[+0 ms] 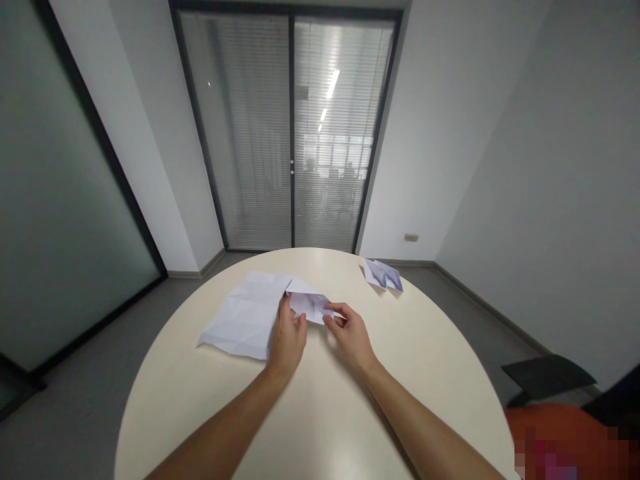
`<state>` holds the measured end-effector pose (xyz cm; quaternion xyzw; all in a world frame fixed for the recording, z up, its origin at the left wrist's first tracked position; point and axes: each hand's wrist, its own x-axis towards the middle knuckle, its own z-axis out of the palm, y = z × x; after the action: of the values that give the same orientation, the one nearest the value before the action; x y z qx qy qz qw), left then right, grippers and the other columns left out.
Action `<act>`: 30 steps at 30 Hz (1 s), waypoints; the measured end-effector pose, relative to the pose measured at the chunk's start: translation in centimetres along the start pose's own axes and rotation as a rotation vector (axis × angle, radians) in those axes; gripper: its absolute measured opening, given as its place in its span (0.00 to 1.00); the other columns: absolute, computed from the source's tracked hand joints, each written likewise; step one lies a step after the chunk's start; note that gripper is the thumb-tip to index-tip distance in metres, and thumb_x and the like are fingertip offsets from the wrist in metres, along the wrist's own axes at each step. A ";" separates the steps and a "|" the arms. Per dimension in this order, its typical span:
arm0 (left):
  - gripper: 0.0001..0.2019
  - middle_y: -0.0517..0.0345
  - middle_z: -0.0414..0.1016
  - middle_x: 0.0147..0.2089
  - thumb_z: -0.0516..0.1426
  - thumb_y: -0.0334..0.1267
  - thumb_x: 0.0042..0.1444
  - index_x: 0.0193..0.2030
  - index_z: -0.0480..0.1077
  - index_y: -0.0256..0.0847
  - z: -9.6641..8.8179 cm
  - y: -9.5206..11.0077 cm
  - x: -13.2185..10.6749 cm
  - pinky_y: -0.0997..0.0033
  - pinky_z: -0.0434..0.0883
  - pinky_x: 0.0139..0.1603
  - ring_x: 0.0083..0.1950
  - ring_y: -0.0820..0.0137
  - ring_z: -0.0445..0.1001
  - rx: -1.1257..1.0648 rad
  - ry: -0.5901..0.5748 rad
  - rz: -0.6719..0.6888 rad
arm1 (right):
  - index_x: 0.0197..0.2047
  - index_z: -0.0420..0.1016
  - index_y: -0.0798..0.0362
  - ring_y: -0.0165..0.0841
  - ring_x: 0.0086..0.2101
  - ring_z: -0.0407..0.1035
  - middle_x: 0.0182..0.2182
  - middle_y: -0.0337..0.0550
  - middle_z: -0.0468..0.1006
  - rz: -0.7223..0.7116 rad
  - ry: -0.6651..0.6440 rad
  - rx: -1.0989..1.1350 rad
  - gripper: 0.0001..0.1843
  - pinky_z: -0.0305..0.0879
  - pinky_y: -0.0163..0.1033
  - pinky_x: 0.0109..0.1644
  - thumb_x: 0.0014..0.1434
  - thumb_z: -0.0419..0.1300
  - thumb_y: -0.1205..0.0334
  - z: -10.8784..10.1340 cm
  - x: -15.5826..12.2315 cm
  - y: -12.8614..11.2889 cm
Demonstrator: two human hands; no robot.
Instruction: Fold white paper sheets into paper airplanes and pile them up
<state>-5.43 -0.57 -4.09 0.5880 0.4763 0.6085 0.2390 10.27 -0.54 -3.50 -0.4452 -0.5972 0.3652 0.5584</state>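
Note:
A large white sheet of paper (240, 317) with crease lines lies on the round table, left of centre. At its right side a flap of folded paper (311, 305) stands lifted off the table; whether it is one piece with the sheet I cannot tell. My right hand (353, 337) pinches the flap's right end between thumb and fingers. My left hand (289, 340) grips the flap's left end, its fingers curving over the paper and the thumb in front. Some of the left fingertips are hidden.
Toward the far right edge of the cream round table (420, 373) stands a small folded paper piece (383, 275). A chair with an orange seat (560, 417) is at the lower right. Beyond the table is a glass partition with blinds (330, 200).

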 end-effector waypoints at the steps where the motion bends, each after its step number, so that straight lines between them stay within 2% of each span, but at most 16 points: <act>1: 0.28 0.43 0.65 0.67 0.55 0.32 0.59 0.68 0.57 0.42 -0.1 0.1 0.1 0.63 0.77 0.52 0.53 0.63 0.76 0.003 0.003 -0.003 | 0.43 0.77 0.51 0.37 0.35 0.76 0.43 0.48 0.81 -0.015 0.010 -0.062 0.11 0.72 0.44 0.43 0.59 0.63 0.55 -0.1 0.0 0.0; 6: 0.28 0.43 0.55 0.71 0.57 0.30 0.56 0.64 0.61 0.43 -0.9 0.6 0.9 0.66 0.78 0.46 0.63 0.59 0.69 0.064 0.077 0.011 | 0.37 0.79 0.49 0.41 0.50 0.73 0.52 0.50 0.78 -0.250 -0.018 -0.276 0.08 0.71 0.46 0.50 0.63 0.60 0.56 -0.9 -0.2 -1.6; 8: 0.25 0.43 0.48 0.73 0.59 0.29 0.53 0.59 0.65 0.43 -1.3 0.4 1.3 0.65 0.78 0.48 0.66 0.56 0.65 0.098 0.115 0.002 | 0.38 0.78 0.48 0.42 0.54 0.72 0.55 0.50 0.77 -0.304 -0.062 -0.308 0.09 0.71 0.45 0.49 0.65 0.58 0.55 -1.1 -0.5 -2.3; 9: 0.22 0.43 0.48 0.73 0.60 0.29 0.53 0.56 0.66 0.42 -1.6 0.3 1.5 0.64 0.78 0.48 0.67 0.56 0.64 0.097 0.114 0.001 | 0.39 0.77 0.48 0.42 0.54 0.72 0.55 0.50 0.77 -0.308 -0.075 -0.304 0.09 0.72 0.44 0.46 0.66 0.57 0.55 -1.1 -0.7 -2.7; 13: 0.12 0.45 0.63 0.63 0.59 0.29 0.54 0.46 0.66 0.42 -2.2 -0.1 2.0 0.64 0.79 0.45 0.69 0.55 0.61 0.060 0.056 0.036 | 0.44 0.70 0.47 0.43 0.53 0.74 0.55 0.52 0.78 -0.216 -0.010 -0.216 0.09 0.69 0.37 0.32 0.68 0.55 0.52 -0.9 -1.1 -3.1; 14: 0.11 0.46 0.65 0.61 0.59 0.30 0.55 0.44 0.65 0.43 -2.2 -0.1 2.0 0.64 0.79 0.45 0.69 0.55 0.62 0.062 0.050 0.043 | 0.44 0.68 0.47 0.43 0.53 0.74 0.55 0.54 0.78 -0.203 0.011 -0.192 0.09 0.68 0.37 0.33 0.68 0.54 0.52 -0.8 -1.1 -3.1; 16: 0.11 0.45 0.65 0.61 0.59 0.30 0.55 0.43 0.63 0.43 -2.3 0.2 1.9 0.65 0.79 0.43 0.67 0.55 0.64 0.067 0.051 0.052 | 0.43 0.66 0.48 0.43 0.55 0.73 0.58 0.56 0.75 -0.217 0.037 -0.150 0.09 0.70 0.40 0.40 0.69 0.54 0.52 -0.7 -1.1 -2.9; 19: 0.11 0.45 0.55 0.70 0.57 0.27 0.55 0.42 0.62 0.43 -2.5 1.1 1.7 0.66 0.79 0.44 0.66 0.58 0.65 0.067 0.071 0.090 | 0.43 0.63 0.47 0.41 0.55 0.72 0.59 0.57 0.74 -0.221 0.074 -0.120 0.09 0.68 0.44 0.49 0.69 0.53 0.51 -0.7 -1.0 -2.7; 22: 0.11 0.48 0.47 0.74 0.55 0.25 0.55 0.41 0.60 0.44 -2.7 1.9 1.5 0.68 0.78 0.46 0.68 0.61 0.62 0.019 0.076 0.169 | 0.45 0.60 0.46 0.40 0.51 0.73 0.56 0.56 0.77 -0.189 0.072 -0.112 0.10 0.67 0.44 0.48 0.70 0.52 0.49 -0.8 -0.9 -2.5; 24: 0.11 0.49 0.52 0.73 0.54 0.25 0.56 0.42 0.60 0.44 -2.7 2.1 1.5 0.70 0.78 0.45 0.68 0.63 0.62 -0.027 0.061 0.191 | 0.45 0.59 0.46 0.39 0.49 0.73 0.52 0.54 0.79 -0.192 0.045 -0.093 0.10 0.66 0.44 0.49 0.70 0.51 0.49 -0.7 -0.9 -2.3; 26: 0.15 0.48 0.57 0.70 0.55 0.26 0.56 0.48 0.61 0.45 -2.6 1.9 1.5 0.70 0.78 0.45 0.66 0.63 0.65 -0.046 0.045 0.165 | 0.45 0.58 0.46 0.37 0.42 0.73 0.45 0.50 0.81 -0.194 0.049 -0.061 0.11 0.65 0.42 0.46 0.71 0.50 0.48 -0.8 -0.8 -2.2; 28: 0.21 0.47 0.62 0.67 0.56 0.27 0.56 0.56 0.61 0.45 -2.4 1.3 1.6 0.67 0.78 0.47 0.63 0.64 0.68 -0.029 0.018 0.106 | 0.44 0.59 0.46 0.35 0.32 0.69 0.34 0.42 0.78 -0.193 0.123 -0.054 0.12 0.63 0.38 0.38 0.70 0.50 0.47 -0.9 -0.7 -2.2; 30: 0.26 0.47 0.65 0.64 0.57 0.28 0.55 0.61 0.60 0.44 -2.2 0.5 1.6 0.64 0.77 0.50 0.60 0.63 0.70 0.007 -0.021 0.054 | 0.44 0.61 0.46 0.32 0.27 0.61 0.27 0.34 0.68 -0.195 0.234 -0.069 0.12 0.57 0.36 0.32 0.70 0.50 0.47 -1.1 -0.5 -2.2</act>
<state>-7.68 -0.05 -2.59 0.6078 0.4598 0.6068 0.2255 11.11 -1.80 -1.51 -0.4435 -0.5805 0.2344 0.6414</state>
